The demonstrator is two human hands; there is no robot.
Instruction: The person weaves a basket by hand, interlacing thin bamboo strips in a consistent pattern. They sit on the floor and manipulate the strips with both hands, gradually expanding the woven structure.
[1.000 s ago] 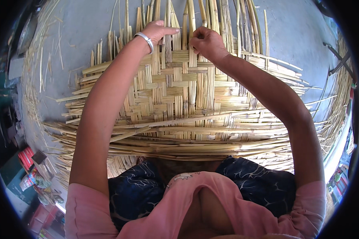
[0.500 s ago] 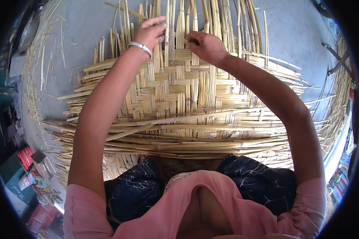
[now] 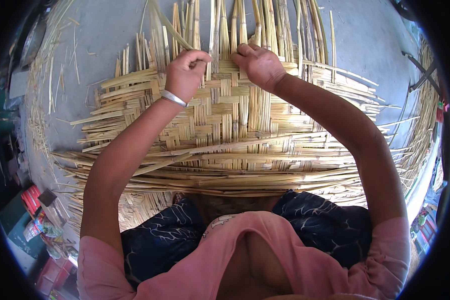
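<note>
A partly woven mat point(image 3: 227, 107) of flat, straw-coloured reed strips lies before me, its upright strips fanning out loose at the far edge. My left hand point(image 3: 185, 72), with a silver bangle at the wrist, is closed on a slanting reed strip point(image 3: 172, 31) that runs up and left from the fingers. At the weave's far edge, my right hand point(image 3: 259, 65) is closed, its fingertips pressed on a crosswise reed strip point(image 3: 226, 67). The fingers partly hide that strip.
Several long loose reeds point(image 3: 235, 187) lie across the near side of the mat, by my knees. Reed scraps point(image 3: 52, 85) litter the grey floor on the left. A reed bundle point(image 3: 419, 120) lies at the far right, and red containers point(image 3: 31, 198) stand lower left.
My left hand has come nearer and its spread fingers have curled round the slanting strip. My right hand has shifted slightly nearer and right, still closed.
</note>
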